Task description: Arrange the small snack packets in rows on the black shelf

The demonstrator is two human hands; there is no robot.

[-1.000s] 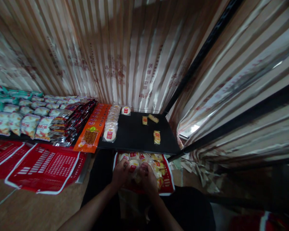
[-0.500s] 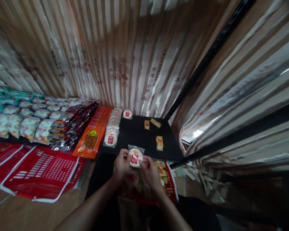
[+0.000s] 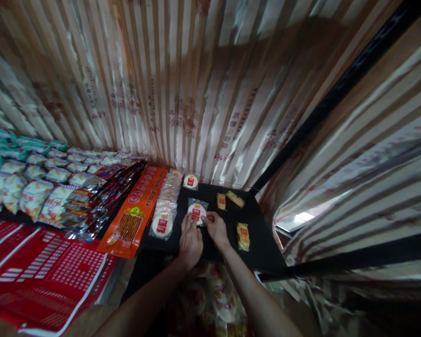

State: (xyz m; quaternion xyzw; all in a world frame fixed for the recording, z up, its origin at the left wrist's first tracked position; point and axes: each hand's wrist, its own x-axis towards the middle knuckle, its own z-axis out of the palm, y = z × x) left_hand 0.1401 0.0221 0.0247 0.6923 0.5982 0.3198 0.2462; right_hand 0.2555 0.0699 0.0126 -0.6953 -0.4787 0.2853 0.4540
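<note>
A clear packet with a round white rice cracker (image 3: 198,211) and a red label is at the black shelf (image 3: 210,243). My left hand (image 3: 190,241) has its fingers on the packet's lower left edge. At the lower right edge, my right hand (image 3: 216,230) pinches the same packet between thumb and fingers. To the left runs a row of overlapping rice cracker packets (image 3: 162,223). One more single cracker packet (image 3: 191,181) lies behind, near the wall. Right of my hands are small yellow snack packets (image 3: 243,236), lying apart from each other.
Left of the crackers lies an orange snack bag (image 3: 133,213), then dark red packets (image 3: 108,192) and white snack bags (image 3: 37,196). A red bag (image 3: 56,276) hangs below the shelf. More packets (image 3: 224,299) sit below my arms. A black pole (image 3: 323,107) slants at right.
Both hands have carried the cracker packet forward, from above the bag in front of me to the black shelf. The camera view has shifted slightly.
</note>
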